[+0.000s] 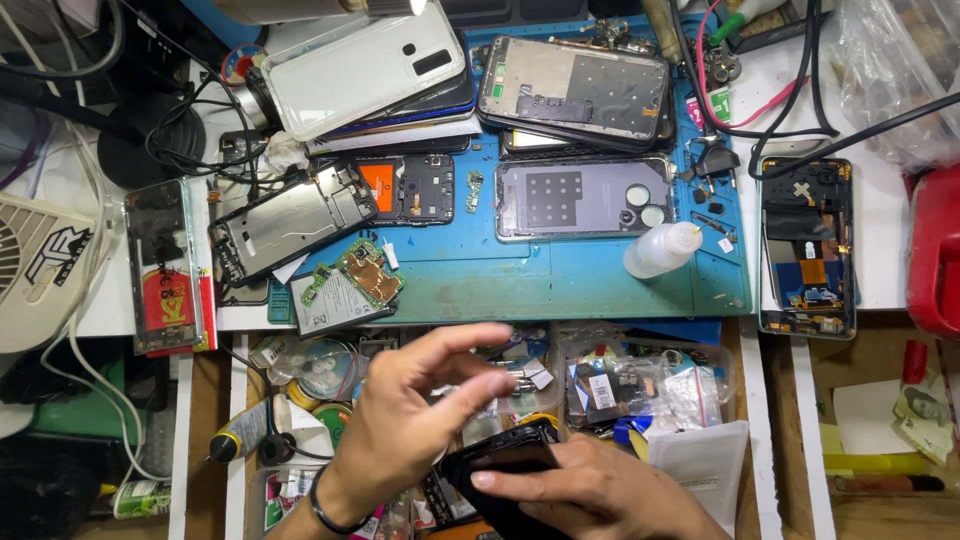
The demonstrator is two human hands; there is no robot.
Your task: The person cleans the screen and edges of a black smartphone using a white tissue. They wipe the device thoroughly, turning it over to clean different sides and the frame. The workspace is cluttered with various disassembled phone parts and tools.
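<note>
My right hand [590, 495] grips a black phone body [505, 460] low in the view, over an open drawer. My left hand [415, 415] hovers just above and left of the phone, fingers spread and slightly curled, holding nothing that I can see. A dark band circles the left wrist. Part of the phone is hidden under both hands.
A blue work mat [520, 275] carries several opened phones, a green circuit board [368, 270] and a small white squeeze bottle [660, 250]. Another opened phone [808, 245] lies at the right. The drawer [640, 385] holds small plastic bags and parts. Black cables run along the back.
</note>
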